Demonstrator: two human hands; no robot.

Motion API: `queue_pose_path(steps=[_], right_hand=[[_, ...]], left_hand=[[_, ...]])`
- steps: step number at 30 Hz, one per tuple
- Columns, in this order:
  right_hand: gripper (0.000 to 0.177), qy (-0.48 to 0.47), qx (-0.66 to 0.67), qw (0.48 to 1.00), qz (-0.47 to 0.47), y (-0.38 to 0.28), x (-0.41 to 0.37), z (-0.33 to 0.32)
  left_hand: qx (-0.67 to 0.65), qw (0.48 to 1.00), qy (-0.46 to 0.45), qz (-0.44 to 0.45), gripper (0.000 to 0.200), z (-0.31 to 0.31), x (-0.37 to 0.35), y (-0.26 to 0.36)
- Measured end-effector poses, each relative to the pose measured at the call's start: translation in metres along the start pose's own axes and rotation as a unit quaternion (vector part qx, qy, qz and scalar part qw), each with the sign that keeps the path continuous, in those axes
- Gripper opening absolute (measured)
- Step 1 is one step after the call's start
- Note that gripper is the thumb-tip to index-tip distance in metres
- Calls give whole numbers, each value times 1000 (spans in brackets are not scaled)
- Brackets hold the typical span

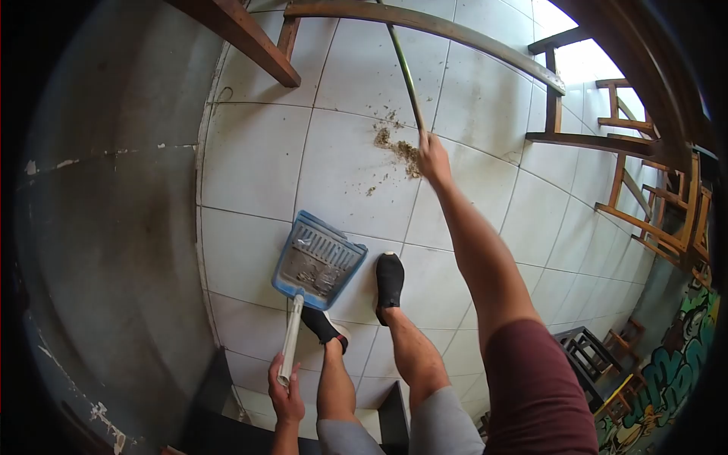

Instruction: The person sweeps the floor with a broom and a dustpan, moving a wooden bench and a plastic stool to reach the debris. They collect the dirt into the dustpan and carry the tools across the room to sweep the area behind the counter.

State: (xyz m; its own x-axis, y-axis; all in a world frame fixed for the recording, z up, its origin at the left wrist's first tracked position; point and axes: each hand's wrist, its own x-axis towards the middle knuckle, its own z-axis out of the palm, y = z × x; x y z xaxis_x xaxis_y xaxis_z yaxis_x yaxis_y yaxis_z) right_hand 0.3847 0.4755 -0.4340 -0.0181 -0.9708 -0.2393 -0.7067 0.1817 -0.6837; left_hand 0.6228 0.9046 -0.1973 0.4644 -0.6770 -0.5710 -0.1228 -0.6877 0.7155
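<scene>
My left hand (286,390) is wrapped round the lower end of the white handle of a blue dustpan (319,262). The dustpan rests over the tiles in front of my feet, with some grey dirt in its tray. My right hand (434,159) grips a thin green and brown stick (406,72), which runs up and away under a wooden beam; its far end is out of view. A pile of brown debris (407,155) lies on the floor just left of my right hand, with crumbs scattered around it.
A wooden table frame (425,20) crosses the top. Wooden chairs (651,220) stand at the right, a dark stool (584,356) at the lower right. A grey wall (114,212) borders the white tiled floor (250,152) on the left. My shoes (390,284) are near the dustpan.
</scene>
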Motion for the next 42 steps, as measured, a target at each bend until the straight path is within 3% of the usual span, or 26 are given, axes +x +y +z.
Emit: queue_pose_path(steps=[3, 6, 8, 10, 11, 12, 14, 15, 18, 23, 25, 26, 27, 28, 30, 33, 35, 37, 40, 42], right_hand=[[38, -33, -25, 989, 140, -32, 98, 24], [35, -45, -91, 988, 112, -18, 97, 17], [36, -55, -123, 990, 33, 33, 45, -7], [26, -58, -124, 990, -20, 106, -54, -36], [25, -74, -138, 987, 16, 124, -118, -62], [24, -126, -187, 964, 142, 132, -180, -91], [23, -169, -174, 956, 166, 135, -293, -152], [22, -197, -198, 935, 218, 102, -327, -180], [24, -199, -178, 943, 199, 13, -370, -218], [32, -225, -126, 943, 210, -121, -366, -226], [35, -215, -134, 963, 95, -142, -364, -212], [35, -210, -134, 965, 86, -167, -358, -209], [36, -278, -30, 934, 221, -193, -352, -205], [37, -337, 78, 871, 348, -219, -349, -194], [37, -350, 162, 851, 357, -281, -348, -174], [41, -343, 339, 750, 453, -349, -345, -129], [43, -338, 463, 698, 429, -377, -324, -87], [43, -321, 482, 709, 401, -407, -290, -45], [43, -251, 402, 834, 282, -463, -231, 7], [42, -199, 352, 879, 251, -495, -175, 35]], left_hand=[[-18, 999, 3, -38, 36, 1, 6, -16], [-30, 999, 1, -40, 38, 8, 20, -24], [-36, 998, 14, -58, 35, 14, 16, -17], [-7, 999, -1, -45, 34, 10, 11, -19], [31, 999, -9, -30, 33, 6, 7, -18], [18, 1000, 0, -22, 33, 5, 6, -13], [4, 999, 17, -43, 32, 2, -3, 3], [-2, 999, 25, -36, 32, -4, -5, 10], [21, 998, 18, -63, 29, -26, -21, 23], [43, 997, 67, -12, 30, -78, -41, 33], [47, 997, 43, -39, 30, -103, -45, 53], [39, 998, 41, -38, 30, -115, -44, 62], [71, 996, 48, -12, 30, -131, -43, 72], [98, 994, 48, 4, 31, -144, -41, 79], [115, 992, 39, 30, 31, -174, -32, 89], [91, 995, 32, 0, 30, -213, -19, 105], [113, 992, 39, 39, 30, -234, -11, 115], [121, 988, 39, 89, 31, -253, 4, 123], [128, 987, 30, 89, 33, -270, 27, 121], [132, 988, 20, 76, 35, -277, 42, 138]])
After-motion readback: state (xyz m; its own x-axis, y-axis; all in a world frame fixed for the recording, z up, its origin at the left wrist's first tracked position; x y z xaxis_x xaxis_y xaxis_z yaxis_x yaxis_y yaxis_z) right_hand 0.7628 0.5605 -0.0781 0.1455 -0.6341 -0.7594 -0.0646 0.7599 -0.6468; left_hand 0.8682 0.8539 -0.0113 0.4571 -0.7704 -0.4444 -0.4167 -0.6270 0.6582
